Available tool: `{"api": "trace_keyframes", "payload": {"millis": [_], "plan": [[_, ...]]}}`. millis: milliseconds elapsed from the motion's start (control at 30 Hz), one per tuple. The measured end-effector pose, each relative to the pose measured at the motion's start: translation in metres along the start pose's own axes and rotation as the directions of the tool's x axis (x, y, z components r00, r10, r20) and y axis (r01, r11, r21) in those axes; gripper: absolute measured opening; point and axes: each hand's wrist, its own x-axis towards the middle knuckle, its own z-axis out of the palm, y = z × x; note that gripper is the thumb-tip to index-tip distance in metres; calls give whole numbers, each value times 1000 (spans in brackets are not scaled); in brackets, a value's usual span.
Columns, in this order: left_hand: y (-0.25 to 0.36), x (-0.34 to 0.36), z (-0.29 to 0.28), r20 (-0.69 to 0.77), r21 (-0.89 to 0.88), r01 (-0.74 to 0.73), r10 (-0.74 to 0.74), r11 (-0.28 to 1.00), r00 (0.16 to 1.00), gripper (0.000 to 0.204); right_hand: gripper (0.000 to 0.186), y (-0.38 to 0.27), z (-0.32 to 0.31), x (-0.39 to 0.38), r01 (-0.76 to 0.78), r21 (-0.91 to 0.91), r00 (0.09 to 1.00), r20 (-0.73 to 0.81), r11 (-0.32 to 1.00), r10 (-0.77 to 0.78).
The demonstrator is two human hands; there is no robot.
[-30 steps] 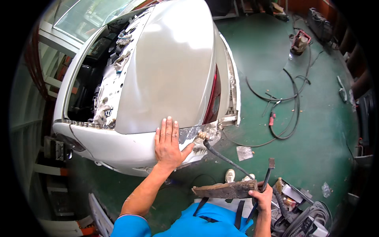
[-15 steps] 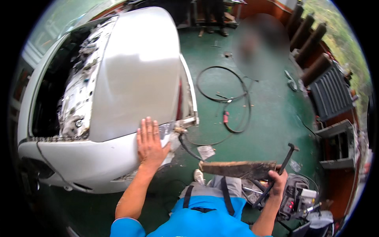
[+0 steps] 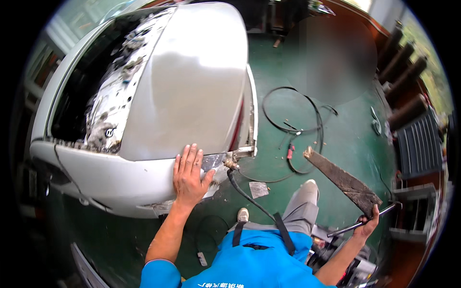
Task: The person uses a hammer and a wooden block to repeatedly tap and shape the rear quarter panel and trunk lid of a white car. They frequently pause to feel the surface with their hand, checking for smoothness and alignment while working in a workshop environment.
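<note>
My left hand [image 3: 190, 175] lies flat, fingers stretched out, on the rear fender of a silver-white car [image 3: 101, 180]. It rests beside the edge of the car's trunk lid [image 3: 192, 110]. Out to the right, away from the car, my right hand [image 3: 368, 225] is closed around a dark metal rod [image 3: 345, 230] with a short crosspiece at its end. The same hand grips one end of a worn wooden board [image 3: 343, 182], which slants up and leftward. A brass-coloured clamp [image 3: 231, 164] with a black cable [image 3: 249, 198] is attached at the car's rear corner.
A looped hose [image 3: 265, 108] with a red-handled torch [image 3: 290, 152] lies on the green floor. Gas cylinders [image 3: 408, 113] and a ribbed grey panel [image 3: 420, 144] line the right wall. Equipment [image 3: 326, 245] stands beside my right forearm. A blurred area hides part of the far floor.
The board and rod have swung outward to the right with my right hand; the board now slants. My left hand stays on the fender. One foot has stepped forward, and the view has shifted.
</note>
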Motion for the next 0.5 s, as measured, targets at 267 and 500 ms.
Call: {"api": "trace_keyframes", "payload": {"millis": [267, 500], "plan": [[68, 74, 34, -173, 150, 522, -498, 839, 850, 69, 30, 63, 130, 191, 77, -426, 925, 367, 902, 95], [123, 135, 90, -303, 360, 790, -738, 497, 603, 91, 34, 89, 193, 339, 218, -663, 733, 596, 716, 329]]}}
